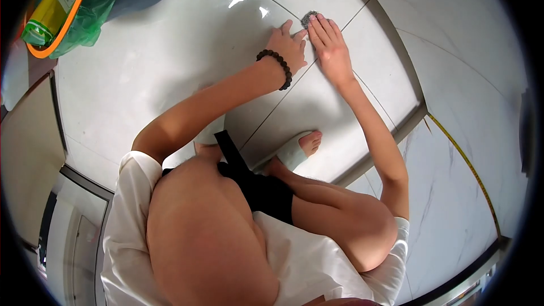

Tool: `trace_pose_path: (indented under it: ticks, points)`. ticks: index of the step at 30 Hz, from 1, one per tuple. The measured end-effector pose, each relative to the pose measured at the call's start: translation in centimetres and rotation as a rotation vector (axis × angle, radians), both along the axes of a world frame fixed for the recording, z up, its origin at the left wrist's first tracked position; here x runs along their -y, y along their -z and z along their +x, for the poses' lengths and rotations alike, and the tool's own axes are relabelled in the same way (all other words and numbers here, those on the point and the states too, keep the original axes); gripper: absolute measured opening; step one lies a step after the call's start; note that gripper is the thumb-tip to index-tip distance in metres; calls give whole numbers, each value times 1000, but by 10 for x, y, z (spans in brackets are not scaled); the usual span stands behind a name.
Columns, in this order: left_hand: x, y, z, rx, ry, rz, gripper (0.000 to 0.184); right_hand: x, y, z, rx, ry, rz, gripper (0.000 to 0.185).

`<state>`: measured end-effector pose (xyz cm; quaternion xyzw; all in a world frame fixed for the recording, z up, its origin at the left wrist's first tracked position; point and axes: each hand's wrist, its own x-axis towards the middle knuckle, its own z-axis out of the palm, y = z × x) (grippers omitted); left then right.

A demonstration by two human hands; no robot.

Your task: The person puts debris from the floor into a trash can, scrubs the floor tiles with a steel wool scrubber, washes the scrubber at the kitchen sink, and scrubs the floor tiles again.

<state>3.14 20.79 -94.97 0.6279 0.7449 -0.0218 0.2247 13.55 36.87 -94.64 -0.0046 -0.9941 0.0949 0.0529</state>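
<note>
My right hand (331,48) presses a grey steel wool scourer (309,19) against the white tiled floor (113,102), close to a grout line. Its fingers lie over the pad and hide part of it. Just beside it, my left hand (288,47) rests on the tiles with its fingers spread and nothing in them. A dark beaded bracelet (288,71) circles the left wrist.
An orange-rimmed bin (41,52) with a green bag (93,22) stands at the upper left, a yellow-green package (48,14) inside. A grey border strip (405,59) runs along the right. Beyond it lies a yellow measuring tape (467,161). My slippered foot (300,147) is below the hands.
</note>
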Motion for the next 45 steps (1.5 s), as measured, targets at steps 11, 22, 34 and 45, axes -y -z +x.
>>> trace_pose_path:
  ticks: [11,22,34,45]
  points:
    - [-2,-1,-2,11,19,-58,55,-3,5,7,101,35,135,49]
    - [-5,-2,0,-30,36,-101,55,8,5,8,112,32,143,46]
    - [-7,-3,-3,16,28,-114,55,13,6,1,148,58,109,54]
    - [-6,-3,-1,2,28,-120,57,8,6,2,153,95,161,49]
